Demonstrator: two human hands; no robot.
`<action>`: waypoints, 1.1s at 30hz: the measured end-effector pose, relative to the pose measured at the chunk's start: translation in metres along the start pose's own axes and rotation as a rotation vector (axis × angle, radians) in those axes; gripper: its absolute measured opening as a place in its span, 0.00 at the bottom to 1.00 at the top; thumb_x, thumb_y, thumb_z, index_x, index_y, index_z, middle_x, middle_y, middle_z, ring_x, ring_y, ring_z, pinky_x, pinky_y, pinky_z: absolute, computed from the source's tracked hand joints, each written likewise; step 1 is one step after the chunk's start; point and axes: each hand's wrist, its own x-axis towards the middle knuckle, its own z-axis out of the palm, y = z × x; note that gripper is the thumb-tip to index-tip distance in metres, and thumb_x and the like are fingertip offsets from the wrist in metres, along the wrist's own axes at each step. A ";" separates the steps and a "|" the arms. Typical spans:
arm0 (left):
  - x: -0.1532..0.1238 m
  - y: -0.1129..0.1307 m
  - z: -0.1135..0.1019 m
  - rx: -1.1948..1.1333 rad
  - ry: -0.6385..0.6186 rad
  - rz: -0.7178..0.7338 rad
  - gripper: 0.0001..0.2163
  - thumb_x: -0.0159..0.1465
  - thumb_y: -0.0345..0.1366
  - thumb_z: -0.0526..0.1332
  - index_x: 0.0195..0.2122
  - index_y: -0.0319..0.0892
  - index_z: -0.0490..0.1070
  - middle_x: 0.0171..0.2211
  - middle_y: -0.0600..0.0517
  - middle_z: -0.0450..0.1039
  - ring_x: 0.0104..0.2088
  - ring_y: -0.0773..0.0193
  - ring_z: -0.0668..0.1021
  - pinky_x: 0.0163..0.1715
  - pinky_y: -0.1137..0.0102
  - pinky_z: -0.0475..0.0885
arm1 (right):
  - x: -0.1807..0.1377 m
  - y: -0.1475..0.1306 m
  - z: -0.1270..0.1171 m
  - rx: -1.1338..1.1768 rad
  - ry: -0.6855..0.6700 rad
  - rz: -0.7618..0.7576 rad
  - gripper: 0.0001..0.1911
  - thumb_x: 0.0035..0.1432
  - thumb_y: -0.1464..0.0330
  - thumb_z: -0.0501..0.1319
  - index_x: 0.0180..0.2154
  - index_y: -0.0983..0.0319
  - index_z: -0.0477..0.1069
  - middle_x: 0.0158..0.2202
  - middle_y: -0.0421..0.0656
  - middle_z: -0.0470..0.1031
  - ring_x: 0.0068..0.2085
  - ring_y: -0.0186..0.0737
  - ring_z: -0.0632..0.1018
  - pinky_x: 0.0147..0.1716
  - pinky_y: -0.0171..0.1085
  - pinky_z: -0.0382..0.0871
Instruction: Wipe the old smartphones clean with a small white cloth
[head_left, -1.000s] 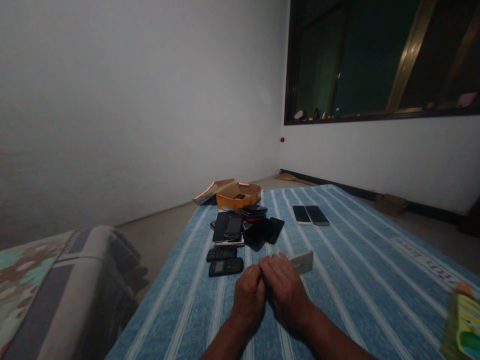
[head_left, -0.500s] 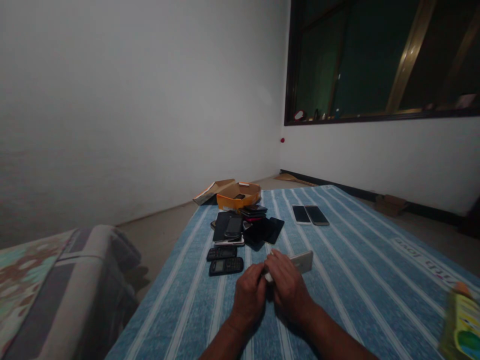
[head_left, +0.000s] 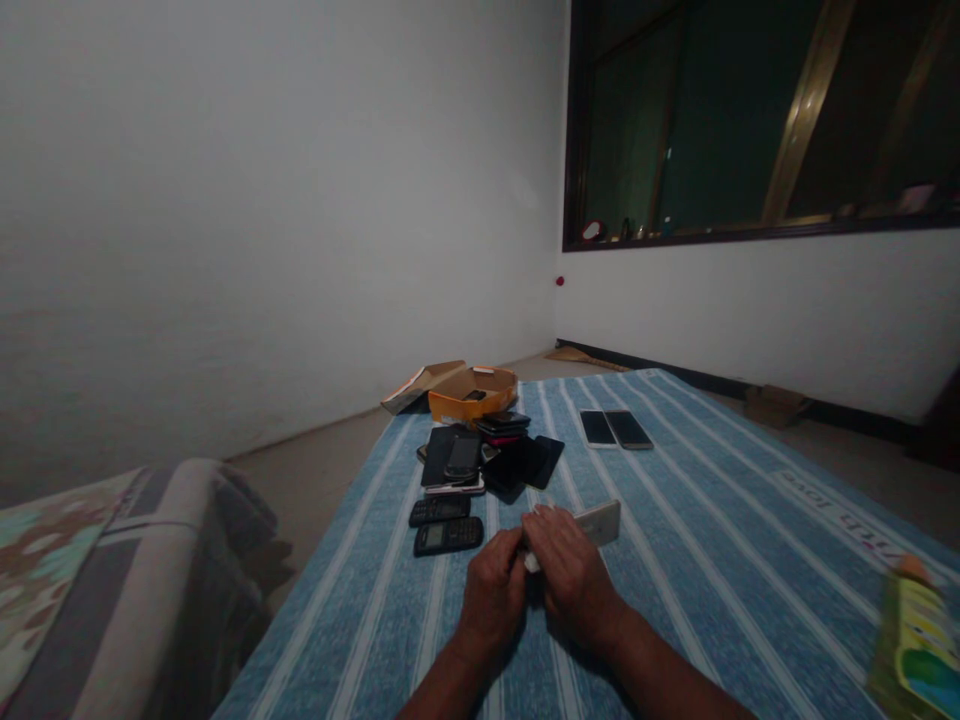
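A pale silver smartphone [head_left: 601, 522] stands tilted on its edge, its right end sticking out beyond my hands. My left hand [head_left: 495, 585] is closed at the left end of it, fingertips hidden. Over its middle lies my right hand [head_left: 566, 565], fingers curled down. Something white and soft-looking, perhaps a tissue [head_left: 532, 562], peeks out between the two hands. To the left lie two black keypad phones [head_left: 448, 536], one behind the other. Beyond my hands is a heap of dark phones [head_left: 517, 465], some stacked.
An open orange cardboard box [head_left: 457, 405] with its lid sits behind the heap. Two smartphones [head_left: 616, 429] lie side by side at the back right. A yellow bottle [head_left: 916, 640] is at the right edge. Blue striped cloth [head_left: 712, 580] covers the surface; a padded seat [head_left: 180, 560] is at left.
The view has shifted slightly, so everything sits a little further left. My right fingers have moved slightly over the smartphone; both hands keep their hold.
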 end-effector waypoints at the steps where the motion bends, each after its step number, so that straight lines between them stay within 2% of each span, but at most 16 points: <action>1: 0.000 0.001 0.000 -0.005 -0.004 -0.005 0.13 0.62 0.30 0.51 0.41 0.39 0.75 0.35 0.45 0.80 0.35 0.57 0.82 0.36 0.65 0.77 | 0.000 0.000 0.000 0.002 0.006 0.008 0.30 0.58 0.79 0.49 0.62 0.72 0.60 0.52 0.58 0.75 0.58 0.53 0.73 0.55 0.54 0.70; 5: 0.002 0.002 0.000 0.009 -0.003 -0.039 0.11 0.65 0.34 0.53 0.36 0.40 0.75 0.30 0.47 0.79 0.31 0.58 0.82 0.32 0.67 0.76 | 0.001 0.006 -0.006 0.000 0.028 0.047 0.28 0.57 0.80 0.49 0.59 0.70 0.63 0.50 0.56 0.76 0.56 0.52 0.74 0.55 0.54 0.69; 9: 0.003 0.000 0.001 0.025 0.020 -0.052 0.10 0.64 0.35 0.54 0.36 0.41 0.75 0.29 0.48 0.79 0.29 0.59 0.82 0.30 0.67 0.76 | 0.002 0.020 -0.017 -0.030 0.011 0.087 0.23 0.55 0.82 0.49 0.52 0.69 0.67 0.47 0.54 0.77 0.54 0.51 0.75 0.55 0.52 0.68; 15: 0.003 0.001 0.000 0.021 0.027 -0.069 0.10 0.64 0.36 0.54 0.36 0.41 0.75 0.29 0.48 0.79 0.29 0.59 0.81 0.31 0.67 0.77 | -0.001 0.032 -0.024 -0.091 -0.007 0.248 0.23 0.53 0.83 0.48 0.47 0.66 0.70 0.43 0.52 0.76 0.56 0.54 0.72 0.54 0.56 0.66; 19: 0.004 0.001 -0.001 0.015 0.036 -0.075 0.10 0.64 0.37 0.54 0.35 0.41 0.75 0.29 0.48 0.79 0.29 0.58 0.81 0.31 0.67 0.77 | -0.002 0.027 -0.018 -0.079 0.015 0.219 0.22 0.54 0.83 0.49 0.47 0.66 0.70 0.44 0.52 0.77 0.54 0.53 0.73 0.56 0.56 0.64; 25: 0.006 0.001 -0.004 -0.007 0.023 -0.096 0.09 0.63 0.38 0.56 0.36 0.43 0.76 0.29 0.49 0.80 0.28 0.58 0.81 0.30 0.67 0.78 | -0.001 0.015 -0.014 -0.054 -0.002 0.184 0.26 0.50 0.83 0.50 0.51 0.66 0.70 0.48 0.53 0.77 0.56 0.52 0.72 0.58 0.57 0.62; 29: 0.006 0.003 -0.003 -0.015 0.024 -0.076 0.09 0.63 0.37 0.56 0.36 0.43 0.75 0.30 0.49 0.80 0.30 0.59 0.82 0.31 0.67 0.77 | 0.005 0.003 -0.012 -0.022 -0.028 0.152 0.23 0.54 0.81 0.51 0.51 0.66 0.69 0.48 0.53 0.77 0.55 0.52 0.73 0.58 0.56 0.64; 33: 0.005 0.002 -0.004 -0.020 0.018 -0.041 0.10 0.60 0.32 0.53 0.34 0.43 0.75 0.31 0.48 0.80 0.32 0.58 0.82 0.33 0.66 0.78 | 0.011 -0.010 -0.004 0.002 -0.008 0.101 0.20 0.60 0.79 0.50 0.52 0.66 0.68 0.48 0.54 0.77 0.55 0.52 0.73 0.58 0.55 0.65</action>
